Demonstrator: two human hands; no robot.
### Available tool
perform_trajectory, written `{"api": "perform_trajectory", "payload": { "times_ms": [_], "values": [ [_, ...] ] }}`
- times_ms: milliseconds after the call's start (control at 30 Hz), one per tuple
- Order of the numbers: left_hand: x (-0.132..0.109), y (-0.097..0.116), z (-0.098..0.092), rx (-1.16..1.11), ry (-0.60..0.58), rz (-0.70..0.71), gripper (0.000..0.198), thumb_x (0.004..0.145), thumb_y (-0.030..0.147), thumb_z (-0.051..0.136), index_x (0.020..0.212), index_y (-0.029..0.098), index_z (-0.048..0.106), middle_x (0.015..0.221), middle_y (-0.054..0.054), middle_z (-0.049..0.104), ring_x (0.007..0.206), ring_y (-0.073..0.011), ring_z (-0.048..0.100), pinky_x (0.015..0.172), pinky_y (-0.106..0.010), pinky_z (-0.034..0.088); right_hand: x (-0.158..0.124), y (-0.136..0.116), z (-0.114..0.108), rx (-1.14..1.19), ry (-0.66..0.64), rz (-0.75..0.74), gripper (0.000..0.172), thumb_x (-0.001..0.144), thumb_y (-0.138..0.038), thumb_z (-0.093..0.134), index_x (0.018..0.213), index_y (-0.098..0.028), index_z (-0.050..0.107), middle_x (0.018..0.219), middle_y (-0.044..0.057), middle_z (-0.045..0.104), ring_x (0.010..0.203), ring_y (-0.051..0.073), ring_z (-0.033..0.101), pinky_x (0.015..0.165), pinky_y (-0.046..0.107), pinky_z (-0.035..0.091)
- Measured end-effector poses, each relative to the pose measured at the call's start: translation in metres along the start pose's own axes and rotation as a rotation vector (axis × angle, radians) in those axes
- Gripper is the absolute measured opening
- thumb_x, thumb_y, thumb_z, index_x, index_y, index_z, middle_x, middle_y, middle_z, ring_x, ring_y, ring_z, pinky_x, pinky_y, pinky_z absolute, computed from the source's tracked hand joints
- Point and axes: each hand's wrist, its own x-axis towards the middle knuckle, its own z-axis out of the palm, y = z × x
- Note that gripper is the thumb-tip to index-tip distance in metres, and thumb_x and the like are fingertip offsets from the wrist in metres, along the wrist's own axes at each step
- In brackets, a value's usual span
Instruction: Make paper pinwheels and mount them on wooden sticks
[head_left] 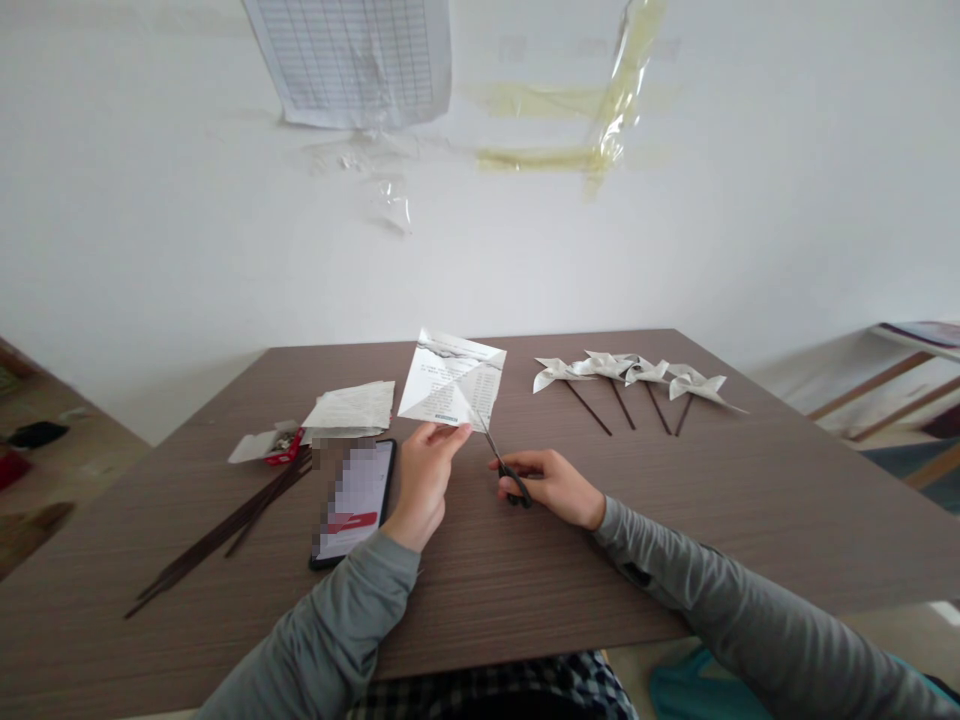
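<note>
Between the thumb and fingers of my left hand [427, 475] is a square sheet of printed paper [450, 385], raised above the table and pinched at its lower edge. Diagonal lines, perhaps folds, run across the sheet. My right hand [555, 485] grips a pair of scissors [514, 484] by the dark handles. Their blades point up and left and meet the paper's lower right part, close to my left thumb. Whether the blades are parted there is too small to tell.
Several paper pinwheels [619, 367] on dark sticks lie at the back right of the brown table [645, 590]. To the left are a paper stack [351, 408], a small red box [283, 446] of metal bits, dark sticks [217, 530] and a phone [360, 500]. A wall [360, 270] rises behind.
</note>
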Motion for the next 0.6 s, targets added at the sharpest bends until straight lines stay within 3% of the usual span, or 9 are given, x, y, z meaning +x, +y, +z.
{"api": "perform_trajectory", "payload": {
  "times_ms": [200,600],
  "values": [
    [-0.0005,0.0013,0.0014,-0.037,0.012,-0.008,0.048,0.056,0.050,0.110,0.083,0.020,0.085,0.094,-0.009,0.091,0.098,-0.0307,0.083,0.097,-0.044,0.062,0.0024,0.0054,-0.0026,-0.048,-0.042,0.043,0.068,0.088,-0.070,0.092,0.129,-0.015,0.090,0.094,0.009,0.089,0.088,0.026,0.079,0.087,0.040,0.064],
    [0.0001,0.0014,0.0002,-0.028,0.010,-0.004,0.045,0.057,0.049,0.110,0.082,0.019,0.087,0.094,-0.010,0.091,0.097,-0.0297,0.082,0.095,-0.042,0.061,0.0016,0.0059,-0.0030,-0.079,-0.048,0.052,0.067,0.091,-0.065,0.088,0.133,-0.014,0.088,0.097,0.011,0.088,0.088,0.026,0.077,0.089,0.041,0.062]
  ]
}}
